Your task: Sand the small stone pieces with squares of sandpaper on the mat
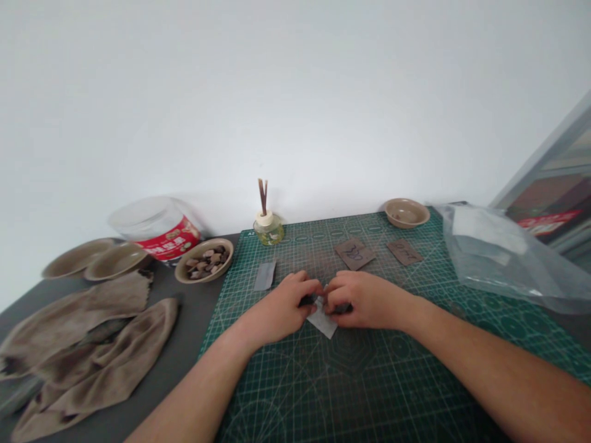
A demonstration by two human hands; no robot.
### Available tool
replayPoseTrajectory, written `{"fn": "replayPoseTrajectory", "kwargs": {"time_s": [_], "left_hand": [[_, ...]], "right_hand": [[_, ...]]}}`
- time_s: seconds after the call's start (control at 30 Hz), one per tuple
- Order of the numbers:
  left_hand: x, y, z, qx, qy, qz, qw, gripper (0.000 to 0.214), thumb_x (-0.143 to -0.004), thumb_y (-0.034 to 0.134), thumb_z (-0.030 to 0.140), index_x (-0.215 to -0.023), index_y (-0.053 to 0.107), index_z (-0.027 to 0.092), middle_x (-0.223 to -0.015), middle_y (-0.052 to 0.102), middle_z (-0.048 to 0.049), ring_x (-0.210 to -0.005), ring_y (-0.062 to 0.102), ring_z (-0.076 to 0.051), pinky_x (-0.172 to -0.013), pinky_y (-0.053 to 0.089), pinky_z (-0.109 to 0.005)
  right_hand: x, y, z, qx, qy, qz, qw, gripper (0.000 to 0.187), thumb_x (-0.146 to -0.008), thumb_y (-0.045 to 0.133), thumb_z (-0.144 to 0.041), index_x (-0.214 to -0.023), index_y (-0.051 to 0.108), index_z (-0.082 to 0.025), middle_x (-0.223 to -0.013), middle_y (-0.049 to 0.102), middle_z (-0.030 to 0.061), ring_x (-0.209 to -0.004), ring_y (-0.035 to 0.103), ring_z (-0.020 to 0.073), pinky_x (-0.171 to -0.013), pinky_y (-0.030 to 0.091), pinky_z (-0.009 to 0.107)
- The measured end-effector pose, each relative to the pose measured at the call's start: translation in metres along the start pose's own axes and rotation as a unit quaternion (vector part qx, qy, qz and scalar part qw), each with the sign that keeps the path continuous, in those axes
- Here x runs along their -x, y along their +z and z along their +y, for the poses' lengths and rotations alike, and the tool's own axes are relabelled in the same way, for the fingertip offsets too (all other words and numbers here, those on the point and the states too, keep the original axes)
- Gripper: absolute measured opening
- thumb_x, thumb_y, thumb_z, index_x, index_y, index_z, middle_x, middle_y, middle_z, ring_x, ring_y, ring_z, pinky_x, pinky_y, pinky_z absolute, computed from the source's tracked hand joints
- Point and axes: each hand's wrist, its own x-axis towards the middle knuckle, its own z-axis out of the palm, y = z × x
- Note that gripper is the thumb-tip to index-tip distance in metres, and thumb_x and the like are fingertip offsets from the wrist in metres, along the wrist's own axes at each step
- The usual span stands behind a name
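At the far left, a crumpled brown cloth [143,344] is laid on the dark desk [194,314]. Behind it, two tan bowls [69,261] [115,261] are seen side by side, and beside them a clear plastic jar with a red label [168,240] is tilted against the wall. A third tan bowl [183,279], filled with brown chips [207,261], is placed near the edge of a green cutting mat [286,381]. On the mat, a reed diffuser [268,231] is stood upright near the wall, with a grey rectangular piece [264,276] in front of it. The left hand [289,304] and right hand [362,299] are brought together at the mat's middle, fingers curled; a pale slip [324,325] is pinched between them, its upper end hidden by the fingers. Beyond the right hand, two brown cards [354,253] [405,251] bearing dark handwriting are laid flat. Farther right, a fourth tan bowl [406,223] is set at the mat's rear edge, and a clear plastic bag [498,258] is spread across the corner.
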Motion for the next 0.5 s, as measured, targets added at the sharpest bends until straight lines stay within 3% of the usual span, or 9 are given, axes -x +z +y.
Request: {"fn": "replayPoseTrajectory", "kwargs": {"time_s": [0.17, 0.27, 0.5], "left_hand": [[0.0004, 0.0005, 0.0001, 0.002, 0.000, 0.005, 1.000, 0.022, -0.083, 0.053, 0.015, -0.101, 0.060, 0.025, -0.100, 0.051, -0.0027, -0.105, 0.051, -0.022, -0.092, 0.041, -0.035], [0.0001, 0.0006, 0.0002, -0.001, -0.003, 0.002, 1.000, 0.016, -0.082, 0.051, 0.013, -0.093, 0.060, 0.023, -0.098, 0.051, -0.0026, -0.102, 0.051, -0.021, -0.090, 0.042, -0.035], [0.0002, -0.0007, 0.0014, 0.001, -0.002, 0.002, 1.000, 0.021, -0.082, 0.052, 0.014, -0.098, 0.060, 0.025, -0.099, 0.051, -0.0026, -0.104, 0.051, -0.022, -0.090, 0.042, -0.035]], "right_hand": [[0.0012, -0.0007, -0.0031, 0.036, -0.007, -0.007, 0.999, 0.002, -0.078, 0.070, -0.019, -0.079, 0.070, -0.020, -0.083, 0.064, 0.0020, -0.084, 0.056, 0.0173, -0.078, 0.041, 0.029], [-0.0011, 0.0012, -0.0055, 0.035, -0.042, -0.014, 0.998, 0.002, -0.081, 0.068, -0.020, -0.078, 0.069, -0.020, -0.080, 0.064, 0.0012, -0.083, 0.055, 0.0171, -0.078, 0.040, 0.029], [-0.0003, 0.0002, -0.0071, 0.062, -0.022, -0.011, 0.998, 0.005, -0.079, 0.069, -0.021, -0.074, 0.068, -0.019, -0.081, 0.063, 0.0020, -0.080, 0.054, 0.0169, -0.074, 0.039, 0.029]]}}
